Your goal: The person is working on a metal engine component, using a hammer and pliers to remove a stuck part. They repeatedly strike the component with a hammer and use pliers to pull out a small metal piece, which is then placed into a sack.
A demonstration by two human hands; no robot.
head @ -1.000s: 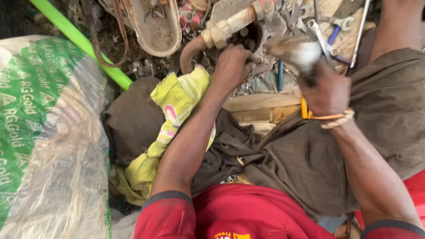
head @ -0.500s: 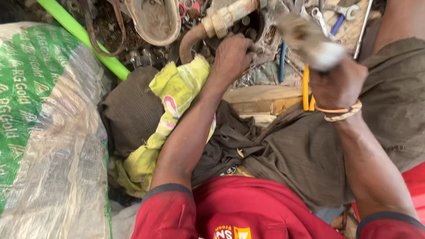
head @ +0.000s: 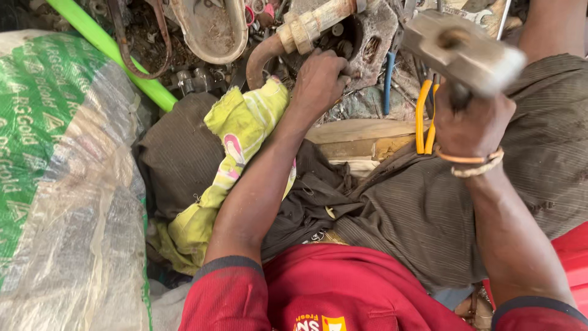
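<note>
A hammer [head: 463, 50] is held in the right hand [head: 473, 122] at the upper right of the frame, its blurred metal head raised above the knuckles; the fingers are wrapped tight around the dark handle just under the head. Bands are worn on the right wrist. The left hand [head: 321, 79] is pressed down in the upper middle of the frame, its fingers curled and closed against a grey metal part [head: 375, 37] that lies among scrap. Just above this hand, a rusty bent pipe [head: 288, 40] with a pale, wrapped joint is seen running from the upper middle toward the top edge, curving down at its left end. A pair of yellow-handled pliers [head: 424, 116] is seen just left of the right hand, beside a pale wooden block [head: 361, 138]. A yellow cloth [head: 242, 141] with pink marks is draped under the left forearm, over dark brown fabric. A bright green pipe [head: 113, 58] crosses the upper left corner diagonally, and a worn shoe sole [head: 211, 27] lies at the top edge near it. A large woven sack [head: 55, 184], green and white, fills the left side of the frame. Red sleeves are seen along the bottom edge.
</note>
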